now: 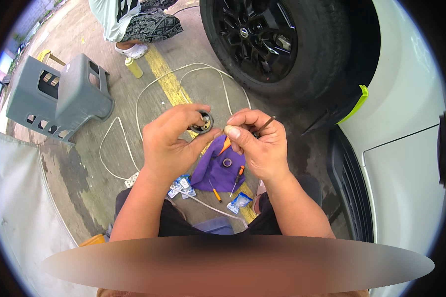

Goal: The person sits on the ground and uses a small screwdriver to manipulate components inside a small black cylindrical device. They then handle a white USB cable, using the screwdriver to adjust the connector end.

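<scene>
nearest the camera, round black electrical fitting (201, 122) raised over the ground, its hollow face, with brass-coloured terminals inside, turned partly to view. left hand (171, 136): fingers above and thumb below, parted only by the fitting and gripping its rim. right hand (260, 146), just beside: thumb and forefinger meet at the tips; whether a small part lies in that pinch cannot be told. a slim dark rod (266, 124), possibly a tool shaft, is caught among its fingers. good handling here would keep the fitting steady, hollow face toward the eye, with light right fingertips and the rod clear of the terminals. beneath, on concrete ground (126, 99): purple cloth (205, 173) bearing a tape roll (227, 166); across its edge, an orange-and-black screwdriver (240, 172) and an orange-handled screwdriver (217, 196); nearby, blister packs (182, 187) and a blue-and-white packet (239, 202). farther out: white power strip (132, 179), white cable (203, 63), grey plastic stools (79, 94), squeeze bottle (134, 68), second person (151, 29), large tyre (324, 54) and white car body (411, 89).
</scene>
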A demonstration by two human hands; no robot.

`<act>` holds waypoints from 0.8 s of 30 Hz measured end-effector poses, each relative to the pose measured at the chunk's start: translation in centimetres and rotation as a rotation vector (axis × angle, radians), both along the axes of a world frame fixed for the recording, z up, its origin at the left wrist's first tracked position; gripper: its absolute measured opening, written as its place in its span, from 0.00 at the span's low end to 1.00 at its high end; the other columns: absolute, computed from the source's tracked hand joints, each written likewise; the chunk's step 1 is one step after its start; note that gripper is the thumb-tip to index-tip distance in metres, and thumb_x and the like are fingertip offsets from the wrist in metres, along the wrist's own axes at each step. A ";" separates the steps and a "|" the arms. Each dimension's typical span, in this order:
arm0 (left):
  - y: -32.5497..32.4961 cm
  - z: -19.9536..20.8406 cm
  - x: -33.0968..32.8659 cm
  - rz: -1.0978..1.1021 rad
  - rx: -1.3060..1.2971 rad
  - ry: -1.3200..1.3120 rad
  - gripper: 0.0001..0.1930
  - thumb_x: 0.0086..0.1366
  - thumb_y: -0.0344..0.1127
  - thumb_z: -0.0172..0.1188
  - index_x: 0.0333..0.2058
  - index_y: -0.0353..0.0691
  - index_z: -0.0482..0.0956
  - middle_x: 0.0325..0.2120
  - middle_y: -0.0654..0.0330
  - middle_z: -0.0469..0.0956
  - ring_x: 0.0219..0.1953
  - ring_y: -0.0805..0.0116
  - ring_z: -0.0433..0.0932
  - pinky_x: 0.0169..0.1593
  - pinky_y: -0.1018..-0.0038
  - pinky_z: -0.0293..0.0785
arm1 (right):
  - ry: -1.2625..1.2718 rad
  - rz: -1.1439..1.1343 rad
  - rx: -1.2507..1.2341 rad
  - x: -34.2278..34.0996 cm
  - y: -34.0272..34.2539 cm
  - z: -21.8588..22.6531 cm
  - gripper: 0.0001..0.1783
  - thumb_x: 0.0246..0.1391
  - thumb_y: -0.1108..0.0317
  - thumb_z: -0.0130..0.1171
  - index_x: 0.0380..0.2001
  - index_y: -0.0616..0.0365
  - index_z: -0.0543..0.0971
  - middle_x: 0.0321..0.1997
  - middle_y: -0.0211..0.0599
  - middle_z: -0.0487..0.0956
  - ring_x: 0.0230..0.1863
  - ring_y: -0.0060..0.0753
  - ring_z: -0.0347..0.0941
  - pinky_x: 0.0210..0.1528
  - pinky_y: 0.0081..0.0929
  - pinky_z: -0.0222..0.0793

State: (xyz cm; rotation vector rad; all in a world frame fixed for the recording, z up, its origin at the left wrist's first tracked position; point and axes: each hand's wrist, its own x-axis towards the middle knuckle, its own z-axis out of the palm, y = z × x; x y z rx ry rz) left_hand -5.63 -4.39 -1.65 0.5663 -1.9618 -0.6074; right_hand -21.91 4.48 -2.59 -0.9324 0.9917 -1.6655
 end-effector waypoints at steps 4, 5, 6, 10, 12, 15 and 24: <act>0.4 -0.4 -0.4 0.019 0.033 0.007 0.14 0.45 0.24 0.76 0.27 0.37 0.78 0.37 0.52 0.86 0.32 0.65 0.86 0.35 0.74 0.80 | 0.059 -0.027 0.004 -0.4 0.5 0.4 0.06 0.57 0.78 0.66 0.39 0.63 0.81 0.31 0.30 0.80 0.26 0.15 0.71 0.28 0.15 0.66; 0.5 -0.6 -0.7 0.007 0.053 0.011 0.14 0.45 0.24 0.76 0.28 0.37 0.79 0.37 0.52 0.86 0.33 0.64 0.86 0.35 0.74 0.80 | 0.094 -0.023 -0.001 -0.5 0.5 0.4 0.07 0.56 0.78 0.67 0.38 0.64 0.81 0.33 0.33 0.80 0.26 0.16 0.72 0.28 0.15 0.68; 0.5 -0.7 -0.6 0.005 0.060 0.019 0.13 0.45 0.24 0.76 0.28 0.37 0.79 0.37 0.52 0.86 0.33 0.63 0.86 0.36 0.74 0.80 | 0.090 -0.019 0.026 -0.4 0.6 0.4 0.08 0.54 0.80 0.67 0.38 0.64 0.82 0.33 0.34 0.81 0.26 0.16 0.73 0.29 0.15 0.68; 0.5 -0.2 -0.1 0.017 -0.010 -0.043 0.12 0.46 0.21 0.73 0.29 0.37 0.79 0.38 0.54 0.84 0.34 0.60 0.85 0.36 0.72 0.79 | 0.222 -0.058 -0.047 0.5 0.3 0.3 0.05 0.54 0.80 0.66 0.35 0.63 0.83 0.39 0.29 0.78 0.31 0.13 0.71 0.33 0.15 0.66; 0.5 -0.1 -0.1 0.015 -0.035 -0.055 0.11 0.46 0.20 0.70 0.29 0.37 0.79 0.39 0.56 0.83 0.34 0.60 0.84 0.34 0.70 0.79 | 0.236 -0.093 -0.089 0.9 0.0 -0.3 0.06 0.53 0.80 0.67 0.36 0.63 0.84 0.41 0.30 0.78 0.32 0.13 0.70 0.34 0.15 0.66; 0.8 -0.2 -0.4 0.026 -0.048 -0.075 0.11 0.46 0.20 0.68 0.29 0.37 0.78 0.39 0.56 0.83 0.33 0.59 0.84 0.34 0.70 0.79 | 0.405 -0.161 -0.148 1.0 -0.1 -0.9 0.07 0.52 0.80 0.67 0.36 0.61 0.84 0.42 0.32 0.77 0.32 0.15 0.70 0.35 0.16 0.67; 1.4 0.4 0.0 0.064 -0.067 -0.127 0.09 0.46 0.19 0.65 0.28 0.36 0.77 0.38 0.57 0.81 0.32 0.56 0.82 0.34 0.66 0.78 | 0.542 -0.224 -0.245 1.6 -0.4 -0.7 0.07 0.50 0.81 0.69 0.33 0.62 0.85 0.41 0.32 0.78 0.34 0.18 0.73 0.34 0.17 0.69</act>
